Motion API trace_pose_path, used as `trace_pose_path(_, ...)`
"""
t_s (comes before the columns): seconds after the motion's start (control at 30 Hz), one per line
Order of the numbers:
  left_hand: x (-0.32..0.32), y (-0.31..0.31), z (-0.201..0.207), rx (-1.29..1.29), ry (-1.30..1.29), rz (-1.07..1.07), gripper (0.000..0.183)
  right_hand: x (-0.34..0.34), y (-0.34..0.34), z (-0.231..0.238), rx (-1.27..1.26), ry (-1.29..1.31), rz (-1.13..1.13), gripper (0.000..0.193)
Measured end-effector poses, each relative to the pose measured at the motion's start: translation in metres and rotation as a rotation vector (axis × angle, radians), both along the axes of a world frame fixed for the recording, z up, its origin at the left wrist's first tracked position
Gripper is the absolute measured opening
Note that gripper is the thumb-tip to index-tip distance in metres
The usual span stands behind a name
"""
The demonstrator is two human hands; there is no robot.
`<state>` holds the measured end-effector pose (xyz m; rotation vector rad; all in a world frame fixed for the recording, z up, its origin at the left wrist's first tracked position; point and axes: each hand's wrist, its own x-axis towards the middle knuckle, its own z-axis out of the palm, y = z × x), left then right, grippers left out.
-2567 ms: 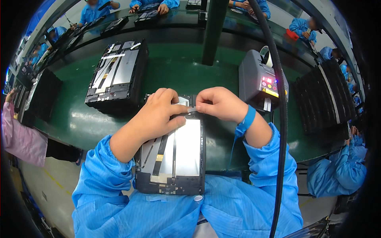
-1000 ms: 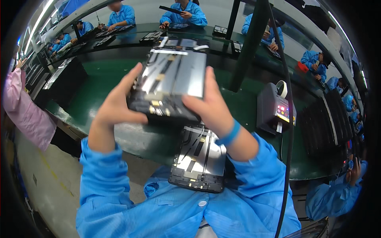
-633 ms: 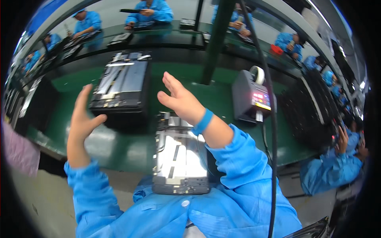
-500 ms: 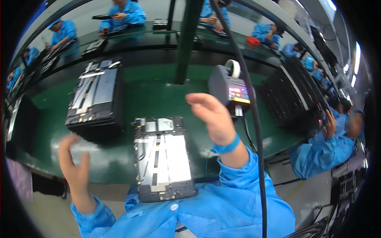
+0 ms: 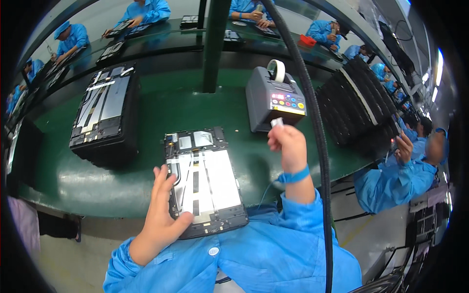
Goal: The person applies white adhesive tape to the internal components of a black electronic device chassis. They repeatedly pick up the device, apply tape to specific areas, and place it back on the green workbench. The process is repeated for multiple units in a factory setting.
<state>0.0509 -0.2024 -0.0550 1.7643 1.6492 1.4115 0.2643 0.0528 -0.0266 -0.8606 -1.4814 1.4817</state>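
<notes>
In front of me lies an opened tablet [image 5: 217, 180], its silvery battery area and dark circuit parts facing up, its lower edge by my blue jacket. My left hand [image 5: 159, 219] rests on its left edge, fingers stretched apart and thumb over the lower corner. To the right, my right hand [image 5: 293, 151] is closed in a pinch on a small whitish piece of tape [image 5: 277, 122]. That piece is just below the front of a grey tape dispenser [image 5: 259, 100], which carries a white tape roll [image 5: 277, 71] and lit buttons. A blue band circles my right wrist.
A tall stack of opened tablets [image 5: 105, 117] stands at the left on the green table [image 5: 161, 100]. Black stacked trays [image 5: 356, 105] stand at the right. A black cable [image 5: 315, 122] hangs across the view, and a green post [image 5: 213, 53] rises behind. Co-workers in blue sit around.
My left hand has come right onto the tablet's edge. My right hand has moved right and down to the dispenser front and closed on the tape that stuck out there.
</notes>
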Motion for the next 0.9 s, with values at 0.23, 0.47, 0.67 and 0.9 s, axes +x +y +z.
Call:
trace_pose_path(0.23,0.015,0.024,0.041,-0.209,-0.243,-0.046,0.020,-0.033,-0.098,0.025,0.457,-0.335,0.907,0.026)
trace_pose_path(0.47,0.013,0.022,0.019,0.058,-0.414,0.133,0.005,-0.045,-0.101,0.038,0.601,-0.373,0.546,0.023)
trace_pose_path(0.67,-0.009,0.026,0.023,0.027,-0.195,0.262,0.015,-0.074,-0.068,0.038,0.928,-0.389,0.567,0.012)
trace_pose_path(0.9,-0.037,0.054,0.015,-0.074,0.481,0.450,0.025,-0.134,-0.052,0.022,0.957,-0.570,0.641,0.034)
